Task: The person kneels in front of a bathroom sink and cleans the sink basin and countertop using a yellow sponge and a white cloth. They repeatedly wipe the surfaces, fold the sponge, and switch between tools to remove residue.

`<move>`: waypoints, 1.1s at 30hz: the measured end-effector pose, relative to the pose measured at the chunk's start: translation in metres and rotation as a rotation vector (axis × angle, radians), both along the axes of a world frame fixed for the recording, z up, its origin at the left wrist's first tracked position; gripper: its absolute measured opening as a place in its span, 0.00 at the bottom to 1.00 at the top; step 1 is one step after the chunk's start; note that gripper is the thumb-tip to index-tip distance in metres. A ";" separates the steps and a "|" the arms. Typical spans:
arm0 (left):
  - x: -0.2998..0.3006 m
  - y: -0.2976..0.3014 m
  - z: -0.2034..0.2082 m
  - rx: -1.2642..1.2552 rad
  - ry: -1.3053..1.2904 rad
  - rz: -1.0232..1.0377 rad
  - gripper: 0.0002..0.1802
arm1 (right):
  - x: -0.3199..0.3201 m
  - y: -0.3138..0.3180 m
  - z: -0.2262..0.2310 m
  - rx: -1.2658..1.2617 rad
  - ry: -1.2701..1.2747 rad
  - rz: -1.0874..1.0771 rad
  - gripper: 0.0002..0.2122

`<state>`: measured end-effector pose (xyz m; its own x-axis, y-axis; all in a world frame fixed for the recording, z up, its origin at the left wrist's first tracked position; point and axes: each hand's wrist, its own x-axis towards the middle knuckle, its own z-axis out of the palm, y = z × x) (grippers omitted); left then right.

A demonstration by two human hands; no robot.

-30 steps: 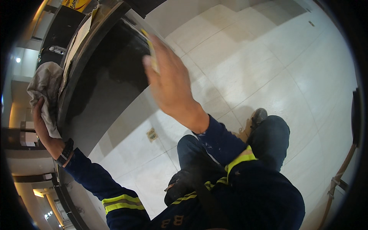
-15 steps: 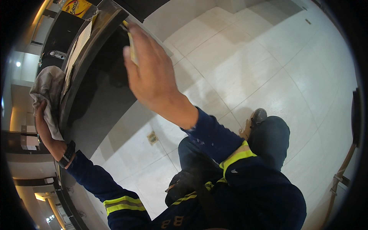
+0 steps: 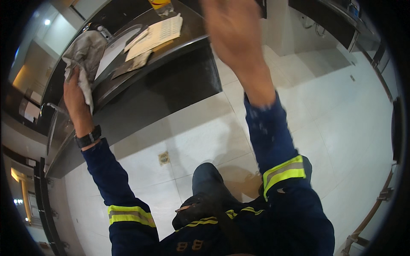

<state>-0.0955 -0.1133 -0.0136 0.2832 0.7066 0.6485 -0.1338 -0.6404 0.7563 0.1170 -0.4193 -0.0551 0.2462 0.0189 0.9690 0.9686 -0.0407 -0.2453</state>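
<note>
My left hand (image 3: pixel 76 102) is closed on a crumpled grey cloth (image 3: pixel 87 49), raised at the left beside the dark countertop (image 3: pixel 190 26). My right hand (image 3: pixel 235 34) reaches past the counter's right end at the top of the view. It is smeared by motion and its fingertips are cut off, so what it holds, if anything, cannot be made out. Pale yellowish sheets (image 3: pixel 156 37) lie on the counter, with a small crumpled piece (image 3: pixel 140 60) at the front edge. Behind the cloth, part of a white basin (image 3: pixel 113 53) shows.
A container with a yellow label (image 3: pixel 161 6) stands at the counter's back. The counter's dark front panel (image 3: pixel 171 81) drops toward the white tiled floor (image 3: pixel 141 170), which has a small drain grate (image 3: pixel 164 158). Another dark counter (image 3: pixel 326 19) is at the upper right.
The view has turned, bringing more of the countertop and its sheets into sight. My right hand moved up and right; a thin yellow-edged thing showed at it before. My left hand still grips the cloth.
</note>
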 end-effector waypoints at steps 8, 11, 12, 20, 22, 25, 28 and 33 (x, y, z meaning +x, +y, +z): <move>0.001 -0.017 0.008 0.065 -0.340 -0.031 0.24 | 0.008 0.077 0.026 -0.415 -0.129 0.118 0.28; -0.002 -0.067 0.018 -0.173 -0.483 -0.391 0.23 | -0.027 0.039 0.038 -0.141 0.070 0.377 0.21; -0.007 -0.091 0.020 -0.261 -0.495 -0.593 0.23 | -0.044 0.030 0.039 -0.025 0.116 0.468 0.20; 0.025 -0.205 0.001 0.324 0.198 -0.720 0.27 | -0.057 -0.058 -0.055 0.428 0.794 0.827 0.16; 0.024 -0.176 0.014 0.547 0.018 -0.563 0.23 | -0.051 -0.091 -0.088 0.736 0.964 0.774 0.15; -0.014 -0.117 0.023 0.640 0.033 -0.041 0.25 | -0.034 -0.111 -0.148 0.807 1.032 0.545 0.16; -0.059 -0.041 0.038 0.653 0.103 0.212 0.24 | -0.051 -0.035 -0.137 0.415 0.936 0.361 0.14; -0.094 0.063 0.015 0.593 0.229 0.338 0.23 | -0.037 0.051 -0.134 0.331 0.407 0.372 0.17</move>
<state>-0.1891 -0.0500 0.0012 0.2859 0.3271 0.9007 0.2644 -0.9304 0.2540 0.0798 -0.3687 -0.1895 0.6298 -0.1106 0.7688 0.7306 0.4206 -0.5379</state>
